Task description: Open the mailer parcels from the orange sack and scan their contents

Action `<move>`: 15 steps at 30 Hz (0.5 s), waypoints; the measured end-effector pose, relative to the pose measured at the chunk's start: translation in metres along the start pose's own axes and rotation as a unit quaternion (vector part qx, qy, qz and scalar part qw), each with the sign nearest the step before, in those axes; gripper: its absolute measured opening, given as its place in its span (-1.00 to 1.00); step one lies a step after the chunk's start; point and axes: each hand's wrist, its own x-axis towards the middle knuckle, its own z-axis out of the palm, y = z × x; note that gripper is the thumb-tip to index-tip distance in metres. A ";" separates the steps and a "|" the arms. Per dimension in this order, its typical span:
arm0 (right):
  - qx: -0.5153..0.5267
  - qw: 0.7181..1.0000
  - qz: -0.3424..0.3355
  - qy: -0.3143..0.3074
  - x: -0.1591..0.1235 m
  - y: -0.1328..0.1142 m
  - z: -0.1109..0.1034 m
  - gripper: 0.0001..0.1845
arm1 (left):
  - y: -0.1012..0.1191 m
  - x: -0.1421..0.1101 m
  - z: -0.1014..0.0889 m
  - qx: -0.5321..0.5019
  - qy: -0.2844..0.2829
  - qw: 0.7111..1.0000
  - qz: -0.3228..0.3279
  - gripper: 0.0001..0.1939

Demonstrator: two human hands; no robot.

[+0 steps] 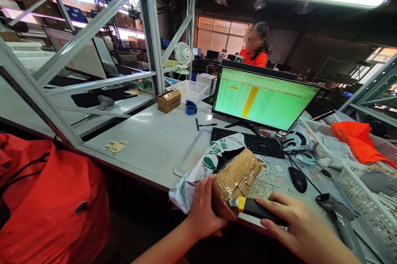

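Observation:
A brown parcel wrapped in shiny packing tape (237, 173) is tilted up at the front edge of the desk. My left hand (203, 208) grips its near left side, fingers closed round it. A white plastic mailer bag with green print (214, 154) lies crumpled against the parcel's left and back. In my right hand (290, 214) is a black and yellow utility knife (259, 208), its tip against the parcel's near right face. Whether the blade has gone through the tape cannot be made out.
Behind the parcel are a keyboard (248, 142) and a monitor (263, 96). A mouse (297, 179), a barcode scanner (338, 210) and white baskets (366, 198) lie on the right. A small carton (169, 100) and blue tape roll (191, 107) sit further back. A person (256, 49) is beyond the monitor.

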 end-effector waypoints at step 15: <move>0.136 0.935 0.315 0.092 -0.033 0.173 0.039 -0.45 | -0.086 0.035 -0.063 -0.188 -0.168 0.963 -0.093 0.23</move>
